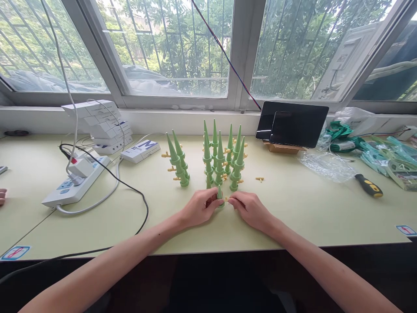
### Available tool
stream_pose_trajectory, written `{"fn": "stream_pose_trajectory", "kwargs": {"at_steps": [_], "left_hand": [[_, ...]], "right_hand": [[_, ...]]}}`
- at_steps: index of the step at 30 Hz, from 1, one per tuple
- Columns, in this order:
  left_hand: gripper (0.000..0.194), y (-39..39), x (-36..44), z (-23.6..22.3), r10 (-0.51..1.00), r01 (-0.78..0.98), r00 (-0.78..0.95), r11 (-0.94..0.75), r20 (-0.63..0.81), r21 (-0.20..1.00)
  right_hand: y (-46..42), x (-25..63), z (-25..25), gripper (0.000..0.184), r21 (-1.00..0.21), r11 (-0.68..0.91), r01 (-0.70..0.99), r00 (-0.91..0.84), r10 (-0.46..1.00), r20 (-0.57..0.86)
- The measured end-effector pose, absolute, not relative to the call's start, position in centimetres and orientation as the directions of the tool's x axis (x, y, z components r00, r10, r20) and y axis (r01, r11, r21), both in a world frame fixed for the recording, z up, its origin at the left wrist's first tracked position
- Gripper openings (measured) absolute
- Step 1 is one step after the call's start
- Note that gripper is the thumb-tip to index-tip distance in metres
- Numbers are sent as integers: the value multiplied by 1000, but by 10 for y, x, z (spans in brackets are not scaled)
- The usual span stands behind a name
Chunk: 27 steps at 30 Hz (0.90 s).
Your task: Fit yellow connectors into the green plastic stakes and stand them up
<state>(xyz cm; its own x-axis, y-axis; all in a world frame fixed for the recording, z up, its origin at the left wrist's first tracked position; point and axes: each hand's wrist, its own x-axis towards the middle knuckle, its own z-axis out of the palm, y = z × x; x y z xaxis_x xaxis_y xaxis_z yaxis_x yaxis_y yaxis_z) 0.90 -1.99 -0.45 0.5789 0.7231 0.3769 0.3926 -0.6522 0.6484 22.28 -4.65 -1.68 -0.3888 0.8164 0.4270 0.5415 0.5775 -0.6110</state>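
Close to the table's front, my left hand (pixel 202 206) is closed around a short green cone piece (pixel 220 198) with a pointed top. My right hand (pixel 249 208) pinches a small yellow peg (pixel 226 198) just right of that cone, its tip near or touching the green piece; which of the two I cannot tell. Beyond my hands stand several tall green cone towers (pixel 220 152), stacked in sections, with yellow pegs sticking out at the sides. Two more such towers (pixel 177 161) stand to the left. A loose yellow peg (pixel 259 179) lies on the table to the right.
On the left are a power strip (pixel 76 182) with plugs, a black cable (pixel 147 208), stacked white boxes (pixel 100 124) and a single white box (pixel 140 151). At right are tablets (pixel 293 126), clear plastic bags (pixel 329 167) and a screwdriver (pixel 369 185). Someone's fingers (pixel 2 196) show at the left edge.
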Motion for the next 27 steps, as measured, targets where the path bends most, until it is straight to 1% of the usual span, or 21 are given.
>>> {"fn": "stream_pose_trajectory", "kwargs": {"at_steps": [3, 6, 8, 13, 19, 27], "left_hand": [[20, -20, 9, -5, 738, 403, 568, -636, 364, 658], [21, -19, 10, -5, 748, 409, 558, -624, 359, 666], [21, -19, 11, -5, 754, 409, 549, -619, 361, 671], [22, -18, 11, -5, 756, 415, 536, -624, 376, 662], [20, -19, 11, -4, 749, 410, 553, -627, 366, 663], [20, -20, 10, -4, 744, 405, 561, -630, 363, 663]], "right_hand": [[-47, 223, -15, 27, -616, 573, 540, -371, 819, 437], [-48, 224, -14, 15, -638, 572, 515, -325, 819, 472], [-48, 224, -13, 12, -652, 579, 490, -310, 814, 491], [-47, 224, -15, 5, -629, 618, 472, -344, 786, 514], [-47, 224, -15, 9, -619, 609, 496, -350, 792, 500], [-46, 223, -16, 26, -596, 597, 537, -372, 802, 468]]}}
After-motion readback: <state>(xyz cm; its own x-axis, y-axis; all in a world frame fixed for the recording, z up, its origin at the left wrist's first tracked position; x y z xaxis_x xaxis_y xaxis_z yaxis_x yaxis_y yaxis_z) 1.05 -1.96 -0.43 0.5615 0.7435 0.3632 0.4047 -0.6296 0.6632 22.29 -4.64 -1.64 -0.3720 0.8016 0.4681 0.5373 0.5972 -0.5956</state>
